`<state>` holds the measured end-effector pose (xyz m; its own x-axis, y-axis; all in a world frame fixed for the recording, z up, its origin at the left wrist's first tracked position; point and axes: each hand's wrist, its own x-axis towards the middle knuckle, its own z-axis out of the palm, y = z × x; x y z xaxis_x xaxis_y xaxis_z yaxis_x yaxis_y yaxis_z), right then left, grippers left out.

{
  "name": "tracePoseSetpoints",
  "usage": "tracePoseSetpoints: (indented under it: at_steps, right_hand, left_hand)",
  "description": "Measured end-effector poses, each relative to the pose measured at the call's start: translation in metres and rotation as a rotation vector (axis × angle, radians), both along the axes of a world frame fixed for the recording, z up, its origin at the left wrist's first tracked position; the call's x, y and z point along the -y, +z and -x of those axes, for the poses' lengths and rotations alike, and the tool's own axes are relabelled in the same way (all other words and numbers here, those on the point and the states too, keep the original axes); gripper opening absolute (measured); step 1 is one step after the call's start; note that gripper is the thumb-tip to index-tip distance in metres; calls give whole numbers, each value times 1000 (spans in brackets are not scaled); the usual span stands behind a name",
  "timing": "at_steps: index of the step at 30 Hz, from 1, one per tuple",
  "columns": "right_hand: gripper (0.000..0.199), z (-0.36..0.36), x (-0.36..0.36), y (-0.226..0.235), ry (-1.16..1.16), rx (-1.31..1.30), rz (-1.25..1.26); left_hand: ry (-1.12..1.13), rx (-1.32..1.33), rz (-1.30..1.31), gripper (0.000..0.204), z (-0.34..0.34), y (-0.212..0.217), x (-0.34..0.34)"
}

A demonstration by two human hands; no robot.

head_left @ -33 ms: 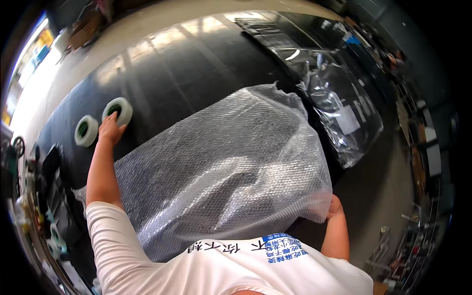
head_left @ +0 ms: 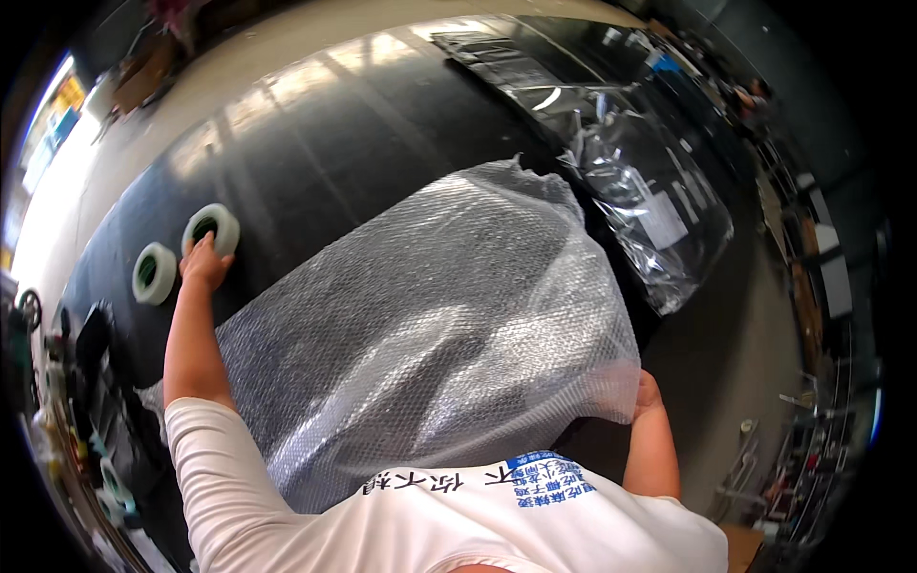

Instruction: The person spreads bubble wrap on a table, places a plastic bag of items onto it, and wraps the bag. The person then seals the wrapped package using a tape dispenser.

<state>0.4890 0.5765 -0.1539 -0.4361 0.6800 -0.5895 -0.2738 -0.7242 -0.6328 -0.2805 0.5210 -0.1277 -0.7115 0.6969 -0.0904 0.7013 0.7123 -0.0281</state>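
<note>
My left hand reaches to a wide whitish roll of tape with a green core. Its fingers curl over the near rim at the hole, and the thumb lies along the outside. A second, similar roll of tape sits just left of it, apart from the hand. A large sheet of clear bubble wrap spreads over the dark table in front of me, rumpled toward its right side. At its lower right edge my right hand pinches the wrap, with some fingers hidden behind the film.
The dark tabletop has a curved look toward the far side. Shiny clear plastic packaging with a white label lies right of the wrap. Black plastic lies at the left edge. Racks and clutter line the right, and a person is far right.
The whole view has shifted slightly, so the table things appear a little further left. My left hand stays at the tape roll, and my right hand stays at the wrap's edge.
</note>
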Motion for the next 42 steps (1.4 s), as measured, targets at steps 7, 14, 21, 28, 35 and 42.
tracePoseSetpoints:
  at_steps: [7, 14, 21, 28, 35, 42]
  right_hand:
    - [94, 43, 35, -11, 194, 96, -204]
    - [94, 108, 17, 6, 198, -892, 501]
    - [51, 98, -27, -24, -287, -886, 473]
    - [57, 49, -62, -15, -527, -271, 74]
    - [109, 117, -93, 22, 136, -225, -250]
    - [128, 224, -14, 114, 525, 344, -1052]
  left_hand:
    - [46, 29, -96, 56, 6, -24, -11]
    - [-651, 41, -865, 34, -188, 57, 13]
    - [-1273, 283, -568, 32, -353, 24, 32]
    - [-1309, 429, -306, 38, -379, -8, 27]
    - [-1352, 316, -213, 38, -385, -10, 13]
    - [-873, 1217, -539, 37, -411, 6, 4]
